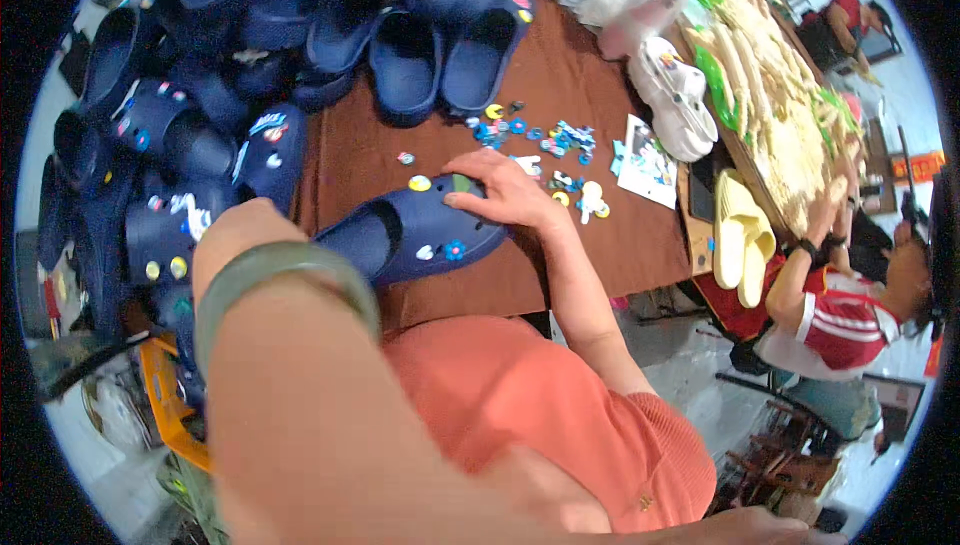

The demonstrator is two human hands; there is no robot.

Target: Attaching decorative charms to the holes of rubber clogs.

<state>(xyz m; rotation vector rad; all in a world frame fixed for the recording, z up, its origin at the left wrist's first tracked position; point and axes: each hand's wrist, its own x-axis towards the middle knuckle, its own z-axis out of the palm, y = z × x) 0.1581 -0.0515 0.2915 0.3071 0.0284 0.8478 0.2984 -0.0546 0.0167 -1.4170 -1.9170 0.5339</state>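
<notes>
clock centred on the navy clog (395, 235), 12 = top of view. clog lies on the brown-topped counter (625, 240), toe toward 3, heel end partly hidden by the left forearm. on its upper: a yellow-and-white charm, a green piece, a white heart, a blue flower.

right hand (505, 190) at 2, on the toe end: thumb on the upper beside the green piece, other fingers bent along the far edge, gripping the clog. left hand (243, 220) at 9, foreshortened beyond a green bangle (285, 270), next to clogs in the pile; its fingers are hidden, so cannot tell whether they hold anything.

surroundings: one small charm (405, 158) just off the clog at 12. loose charms (517, 127), mostly blue, yellow and white, scattered from 1 to 2. printed card (648, 170) between 2 and 3. white clogs (680, 110) at 2, beyond the card. pale yellow slippers (738, 230) at 3. pile of navy clogs (405, 60) from 9 round to 12, several bearing charms. another person (830, 320) in a red-and-white top, between 3 and 4, well apart.
</notes>
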